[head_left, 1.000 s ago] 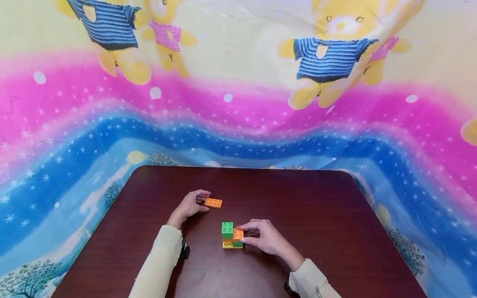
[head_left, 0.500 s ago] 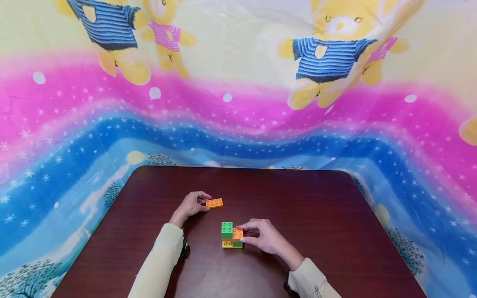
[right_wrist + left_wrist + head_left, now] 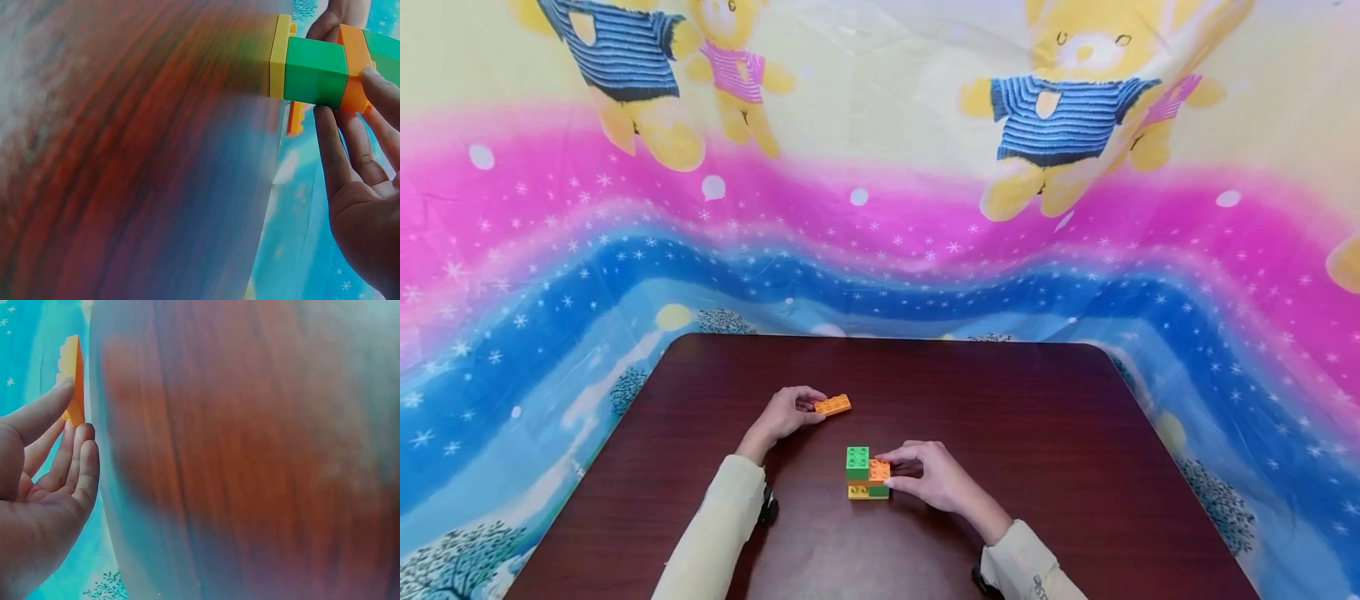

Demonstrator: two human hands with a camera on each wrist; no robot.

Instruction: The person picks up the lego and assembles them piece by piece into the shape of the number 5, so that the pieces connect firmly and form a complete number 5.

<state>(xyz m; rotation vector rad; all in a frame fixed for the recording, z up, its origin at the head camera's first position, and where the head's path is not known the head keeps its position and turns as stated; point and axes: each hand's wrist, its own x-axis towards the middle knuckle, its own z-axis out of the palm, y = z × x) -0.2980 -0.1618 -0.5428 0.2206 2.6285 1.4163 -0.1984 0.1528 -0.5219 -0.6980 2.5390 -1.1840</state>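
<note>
My left hand [image 3: 785, 412] pinches a thin orange building brick [image 3: 832, 405] by its left end, thumb on the near side. In the left wrist view this orange brick [image 3: 75, 381] is seen edge-on, studs to the left, raised off the table. Nearer me stands a stack of bricks: a yellow plate [image 3: 858, 492] at the bottom, a green brick [image 3: 315, 72] on it, an orange plate [image 3: 879, 472] above, and another green brick [image 3: 857, 462] on top at the left. My right hand [image 3: 934, 475] grips the stack's right side, thumb and fingers at the orange plate.
A dark red-brown table [image 3: 1037, 433] with rounded far corners lies under everything. Behind it hangs a printed cloth [image 3: 887, 225] with bears and snowflakes.
The left fingers have closed on the thin orange brick, which has tilted and lifted a little off the table. The right hand and the stack have stayed still.
</note>
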